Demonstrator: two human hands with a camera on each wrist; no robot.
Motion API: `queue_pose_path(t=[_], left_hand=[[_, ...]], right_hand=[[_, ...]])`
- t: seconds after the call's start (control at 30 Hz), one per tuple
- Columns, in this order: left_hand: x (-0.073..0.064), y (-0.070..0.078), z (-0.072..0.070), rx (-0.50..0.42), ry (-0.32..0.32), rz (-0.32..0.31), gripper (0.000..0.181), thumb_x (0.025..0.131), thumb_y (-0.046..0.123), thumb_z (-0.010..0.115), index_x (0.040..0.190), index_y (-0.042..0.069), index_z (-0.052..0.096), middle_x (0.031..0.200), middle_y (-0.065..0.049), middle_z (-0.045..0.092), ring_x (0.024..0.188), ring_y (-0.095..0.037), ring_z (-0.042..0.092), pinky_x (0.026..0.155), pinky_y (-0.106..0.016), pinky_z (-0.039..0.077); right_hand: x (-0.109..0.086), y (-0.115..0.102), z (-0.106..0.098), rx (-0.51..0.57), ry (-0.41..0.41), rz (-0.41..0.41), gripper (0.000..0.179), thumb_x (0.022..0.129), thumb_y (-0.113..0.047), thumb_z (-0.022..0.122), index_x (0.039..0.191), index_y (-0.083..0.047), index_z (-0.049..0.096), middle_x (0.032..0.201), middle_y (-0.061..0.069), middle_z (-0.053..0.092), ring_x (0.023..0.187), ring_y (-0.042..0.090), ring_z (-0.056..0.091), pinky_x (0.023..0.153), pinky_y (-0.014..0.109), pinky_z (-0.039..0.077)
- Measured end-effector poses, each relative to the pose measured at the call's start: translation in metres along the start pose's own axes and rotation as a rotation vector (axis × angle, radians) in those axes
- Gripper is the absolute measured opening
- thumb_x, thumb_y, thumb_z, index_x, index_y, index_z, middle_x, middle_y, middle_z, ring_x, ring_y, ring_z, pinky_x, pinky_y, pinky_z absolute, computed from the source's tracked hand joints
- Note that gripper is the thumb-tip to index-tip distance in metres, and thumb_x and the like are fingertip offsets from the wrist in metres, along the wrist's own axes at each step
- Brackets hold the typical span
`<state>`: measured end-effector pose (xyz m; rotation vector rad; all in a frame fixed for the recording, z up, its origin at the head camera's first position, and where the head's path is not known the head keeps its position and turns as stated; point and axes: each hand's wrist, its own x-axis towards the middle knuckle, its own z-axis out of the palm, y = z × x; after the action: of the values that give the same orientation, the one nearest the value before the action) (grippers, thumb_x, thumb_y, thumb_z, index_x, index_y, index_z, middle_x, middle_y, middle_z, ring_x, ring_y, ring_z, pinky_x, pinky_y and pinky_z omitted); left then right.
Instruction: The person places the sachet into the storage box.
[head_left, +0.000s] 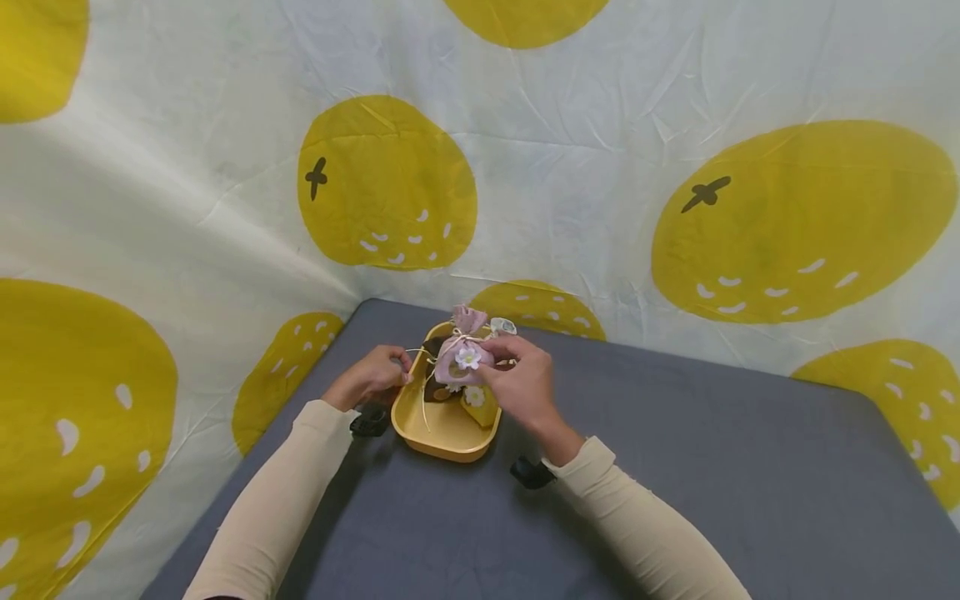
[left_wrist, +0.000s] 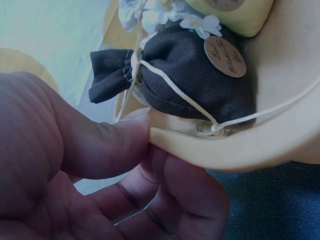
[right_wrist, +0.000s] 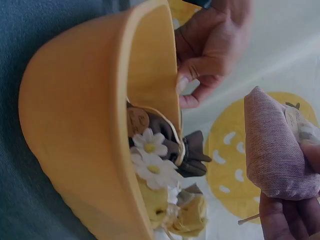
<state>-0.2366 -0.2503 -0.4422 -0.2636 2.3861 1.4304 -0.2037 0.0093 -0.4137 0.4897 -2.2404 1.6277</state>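
Note:
A pink drawstring sachet (head_left: 448, 368) with a white flower and a cord tie is held up by my right hand (head_left: 529, 385), over a yellow bin (head_left: 442, 448). In the right wrist view, thumb and fingers pinch the sachet (right_wrist: 275, 150) beside a round paper tag. My left hand (head_left: 377, 372) pinches the bin's left rim between thumb and fingers. Inside the bin lies a dark brown sachet (left_wrist: 185, 75) with a round label and a pale cord. A yellow sachet (head_left: 482, 407) with a white flower (right_wrist: 152, 167) lies next to it.
The bin stands on a table with a dark grey-blue cover (head_left: 675, 475). White curtains (head_left: 562, 192) printed with large yellow fruit hang behind and along the left. A black strap device (head_left: 531, 472) sits at the right wrist, another (head_left: 370, 421) at the left.

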Motion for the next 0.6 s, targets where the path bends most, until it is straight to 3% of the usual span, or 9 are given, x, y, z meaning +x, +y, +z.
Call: queue_pose_path(t=[0.2, 0.6], left_hand=[[0.001, -0.001, 0.000, -0.023, -0.015, -0.009, 0.012, 0.098, -0.001, 0.061, 0.109, 0.000, 0.058, 0.089, -0.010, 0.056, 0.068, -0.020, 0.060, 0.058, -0.032, 0.055], [0.001, -0.001, -0.001, -0.029, -0.019, -0.007, 0.010, 0.098, -0.002, 0.060, 0.107, 0.000, 0.058, 0.090, -0.011, 0.056, 0.069, -0.021, 0.062, 0.058, -0.032, 0.056]], right_hand=[[-0.005, 0.001, 0.007, -0.008, 0.005, -0.033, 0.017, 0.081, -0.002, 0.083, 0.097, -0.008, 0.082, 0.093, 0.007, 0.078, 0.082, 0.020, 0.072, 0.074, 0.037, 0.064], [-0.013, 0.001, 0.014, 0.012, -0.001, -0.004, 0.018, 0.079, 0.001, 0.084, 0.095, -0.008, 0.082, 0.090, 0.007, 0.076, 0.081, 0.019, 0.071, 0.073, 0.034, 0.064]])
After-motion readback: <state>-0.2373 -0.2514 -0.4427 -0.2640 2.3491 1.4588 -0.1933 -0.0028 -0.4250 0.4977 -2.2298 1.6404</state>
